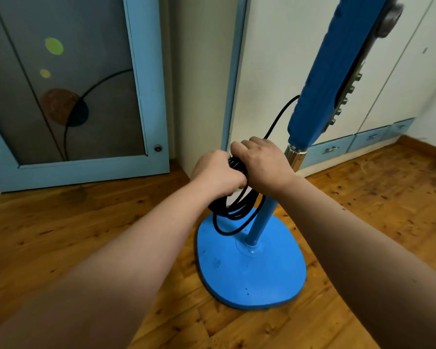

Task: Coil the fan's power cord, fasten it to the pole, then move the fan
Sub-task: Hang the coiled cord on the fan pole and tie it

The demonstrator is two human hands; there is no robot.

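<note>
The bundled top of the coiled black power cord (220,206) is gripped by the left hand (218,176) and the right hand (264,166), with fingers curled round it. The loops are hung just beside the pole (260,222), above the blue base (252,280). One strand is led up to the control housing (320,79). The fan is stood on the wooden floor (61,235).

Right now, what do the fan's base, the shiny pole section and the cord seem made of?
The base: blue-painted, likely metal or hard plastic; smooth, slightly scuffed. The shiny pole section: bare metal, chrome-like, with bright glints. The cord: black rubber or plastic sheath; it bends into soft loops.
</note>
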